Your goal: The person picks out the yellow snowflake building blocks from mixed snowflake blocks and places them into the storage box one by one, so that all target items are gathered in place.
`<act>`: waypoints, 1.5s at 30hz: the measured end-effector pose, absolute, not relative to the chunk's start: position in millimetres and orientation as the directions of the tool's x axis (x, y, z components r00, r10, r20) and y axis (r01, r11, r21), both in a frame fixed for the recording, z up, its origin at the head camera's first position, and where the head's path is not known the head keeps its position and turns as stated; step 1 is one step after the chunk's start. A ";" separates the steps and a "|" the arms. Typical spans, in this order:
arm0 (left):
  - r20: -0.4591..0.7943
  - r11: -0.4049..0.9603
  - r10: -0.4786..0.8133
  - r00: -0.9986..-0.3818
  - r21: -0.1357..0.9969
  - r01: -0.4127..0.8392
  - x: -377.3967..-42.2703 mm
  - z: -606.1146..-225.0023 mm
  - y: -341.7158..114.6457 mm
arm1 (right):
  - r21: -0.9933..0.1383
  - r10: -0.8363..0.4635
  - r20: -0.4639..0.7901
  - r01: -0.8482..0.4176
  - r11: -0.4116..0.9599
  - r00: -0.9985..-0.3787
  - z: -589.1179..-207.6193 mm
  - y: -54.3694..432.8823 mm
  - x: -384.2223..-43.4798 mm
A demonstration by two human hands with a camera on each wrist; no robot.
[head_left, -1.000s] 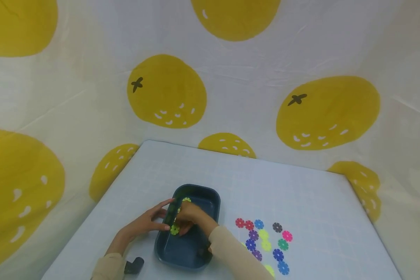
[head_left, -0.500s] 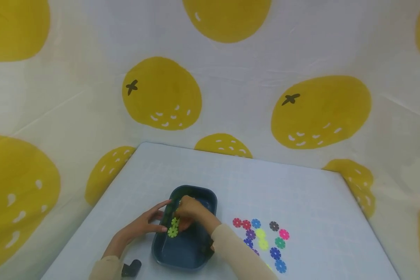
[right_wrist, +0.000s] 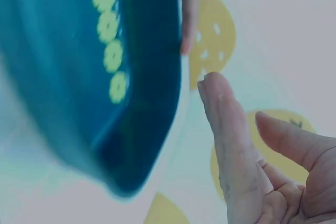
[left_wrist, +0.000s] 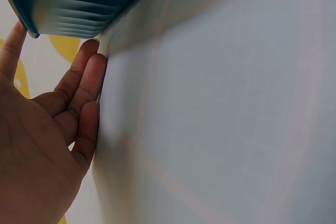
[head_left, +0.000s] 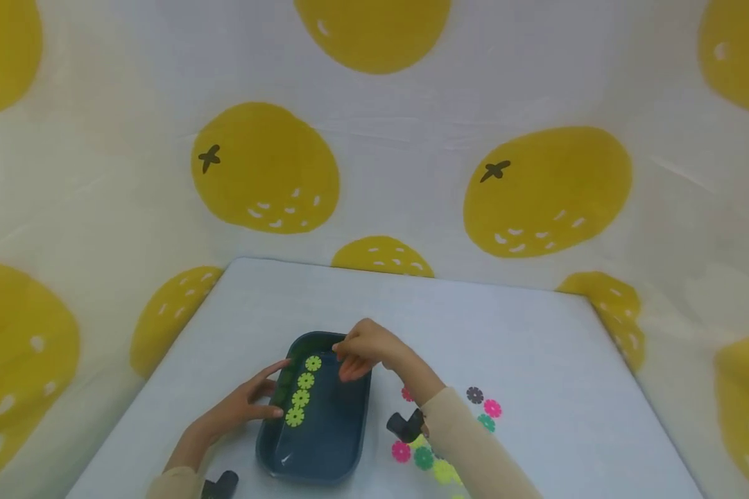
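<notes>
Resting my left hand (head_left: 250, 403), fingers spread, against a dark blue tray (head_left: 324, 443), I held my right hand (head_left: 369, 345) above its far right edge, thumb parted from forefinger. Inside, four lime-yellow notched discs (head_left: 300, 398) lined the left wall; multicoloured discs (head_left: 424, 458) dotted the worktop (head_left: 474, 333) to the right.

A pale tabletop (head_left: 505, 333) is supporting a dark blue tray (head_left: 324, 443); multicoloured notched discs (head_left: 423, 458) are lying directly on the surface, right of the tray.
</notes>
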State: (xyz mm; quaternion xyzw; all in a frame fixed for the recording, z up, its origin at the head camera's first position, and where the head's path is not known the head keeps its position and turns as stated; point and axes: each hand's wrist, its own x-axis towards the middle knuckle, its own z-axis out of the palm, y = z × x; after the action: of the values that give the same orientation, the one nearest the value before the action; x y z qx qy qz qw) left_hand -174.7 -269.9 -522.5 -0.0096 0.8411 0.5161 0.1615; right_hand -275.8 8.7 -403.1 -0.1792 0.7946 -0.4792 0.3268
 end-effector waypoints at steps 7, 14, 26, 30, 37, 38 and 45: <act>-0.269 0.486 0.155 -0.951 0.858 -0.164 -175.2 -522.0 -270.7 | -0.863 -0.514 -0.392 0.111 0.493 -0.763 -411.7 61.4 -285.8; -0.287 0.494 0.157 -0.945 0.851 -0.177 -175.7 -521.3 -268.1 | -0.850 -0.459 -0.388 0.118 0.513 -0.799 -433.3 112.6 -283.6; -0.293 0.494 0.144 -0.945 0.849 -0.188 -176.0 -522.0 -267.7 | -0.799 -0.434 -0.304 -0.021 0.601 -0.848 -479.7 183.6 -275.4; -0.287 0.499 0.147 -0.947 0.848 -0.180 -175.4 -522.6 -267.0 | -0.799 -0.545 -0.274 -0.128 0.588 -0.793 -493.7 207.0 -278.7; -0.309 0.508 0.123 -0.943 0.836 -0.207 -174.0 -520.4 -265.7 | -0.737 -0.630 -0.255 -0.274 0.618 -0.734 -501.8 224.1 -279.1; -0.310 0.506 0.122 -0.943 0.837 -0.210 -174.0 -520.3 -265.6 | -0.722 -0.629 -0.251 -0.290 0.628 -0.736 -502.4 224.7 -278.4; -0.305 0.525 0.130 -0.944 0.828 -0.195 -173.1 -518.5 -264.3 | -0.655 -0.653 -0.227 -0.383 0.651 -0.722 -506.4 221.6 -279.5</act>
State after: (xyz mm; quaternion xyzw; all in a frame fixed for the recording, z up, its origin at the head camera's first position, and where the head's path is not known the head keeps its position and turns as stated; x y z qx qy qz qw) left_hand -173.1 -264.3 -518.5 -0.0190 0.8571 0.4870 0.1669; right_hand -279.5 221.6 -506.4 -0.2946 0.8794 -0.2960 0.2284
